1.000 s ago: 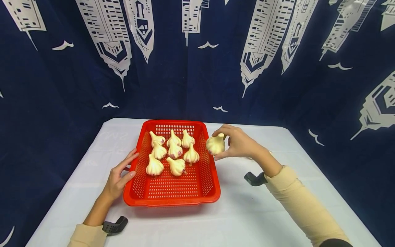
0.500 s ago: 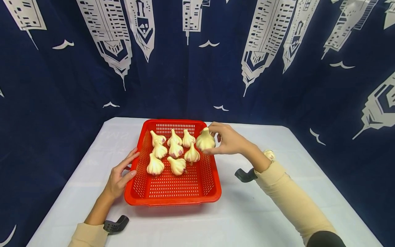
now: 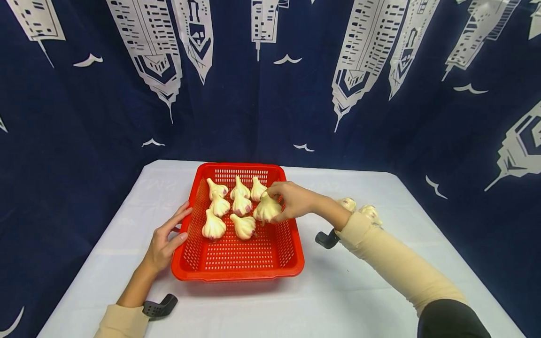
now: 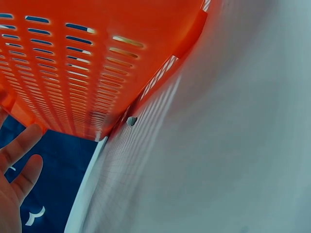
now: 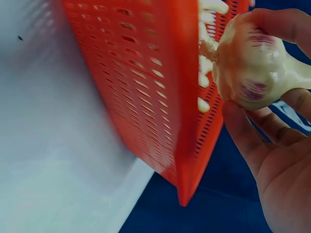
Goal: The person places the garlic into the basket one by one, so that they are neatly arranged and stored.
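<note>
A red slotted basket (image 3: 236,276) sits on the white table with several garlic bulbs (image 3: 213,226) in its middle and far part. My right hand (image 3: 292,201) reaches over the basket's right rim and holds a garlic bulb (image 3: 266,209) between thumb and fingers. Purple streaks and the root tuft of this bulb (image 5: 253,73) show in the right wrist view. My left hand (image 3: 166,238) rests at the left rim, fingers extended along it and thumb against the side. In the left wrist view, fingertips (image 4: 33,132) lie close to the basket wall (image 4: 97,58).
Two more garlic bulbs (image 3: 369,214) lie on the table at the right, partly behind the right forearm and sleeve. A dark blue cloth (image 3: 253,117) with white buildings hangs behind the table (image 3: 329,291).
My right hand has carried the garlic bulb leftward from outside the right rim to over the basket, then lower among the others. My left hand stays put at the rim.
</note>
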Demonstrator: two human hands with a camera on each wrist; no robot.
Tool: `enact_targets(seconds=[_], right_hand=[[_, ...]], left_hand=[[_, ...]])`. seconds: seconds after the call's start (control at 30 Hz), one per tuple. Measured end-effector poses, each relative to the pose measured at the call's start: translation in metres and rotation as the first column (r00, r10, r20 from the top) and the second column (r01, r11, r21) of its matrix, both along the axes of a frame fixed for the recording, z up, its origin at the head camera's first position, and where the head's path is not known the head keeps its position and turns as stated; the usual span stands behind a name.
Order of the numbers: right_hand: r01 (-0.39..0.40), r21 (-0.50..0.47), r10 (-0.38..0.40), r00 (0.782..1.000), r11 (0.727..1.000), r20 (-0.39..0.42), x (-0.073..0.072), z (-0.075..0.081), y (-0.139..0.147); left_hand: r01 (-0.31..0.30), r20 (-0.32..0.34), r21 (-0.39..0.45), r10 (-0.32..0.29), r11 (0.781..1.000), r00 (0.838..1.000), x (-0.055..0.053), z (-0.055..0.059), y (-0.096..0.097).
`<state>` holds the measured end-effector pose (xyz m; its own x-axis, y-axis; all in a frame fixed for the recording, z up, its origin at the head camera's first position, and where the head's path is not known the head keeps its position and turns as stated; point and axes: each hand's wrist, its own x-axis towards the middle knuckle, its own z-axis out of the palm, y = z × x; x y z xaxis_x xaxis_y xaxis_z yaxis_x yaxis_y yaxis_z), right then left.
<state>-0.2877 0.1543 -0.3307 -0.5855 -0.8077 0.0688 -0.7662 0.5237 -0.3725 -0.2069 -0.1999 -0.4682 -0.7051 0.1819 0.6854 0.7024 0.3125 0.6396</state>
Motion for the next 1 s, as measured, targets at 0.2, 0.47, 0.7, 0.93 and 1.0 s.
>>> enact_targets(seconds=[0.2,0.47,0.7,0.93,1.0], right_hand=[[-0.016,0.112,0.008,0.997,0.994,0.075,-0.001,-0.01,-0.013],[-0.022,0.21,0.002,0.996,0.977,0.092,-0.004,-0.022,-0.024],[-0.023,0.267,-0.012,0.992,0.963,0.126,-0.006,-0.029,-0.031],[-0.046,0.29,0.025,0.997,0.956,0.076,-0.011,-0.035,-0.036],[-0.054,0.297,0.034,0.997,0.953,0.074,-0.011,-0.036,-0.037]], left_hand=[[-0.004,-0.005,-0.001,0.004,1.0,1.0,0.0,0.0,-0.001],[0.0,0.006,-0.001,0.0,1.0,1.0,0.0,0.0,-0.002],[0.001,0.005,-0.016,-0.001,1.0,1.0,-0.002,-0.001,-0.004],[-0.004,0.008,-0.023,0.004,1.0,1.0,-0.004,-0.002,-0.005],[-0.005,0.007,-0.024,0.006,1.0,1.0,-0.004,-0.002,-0.005]])
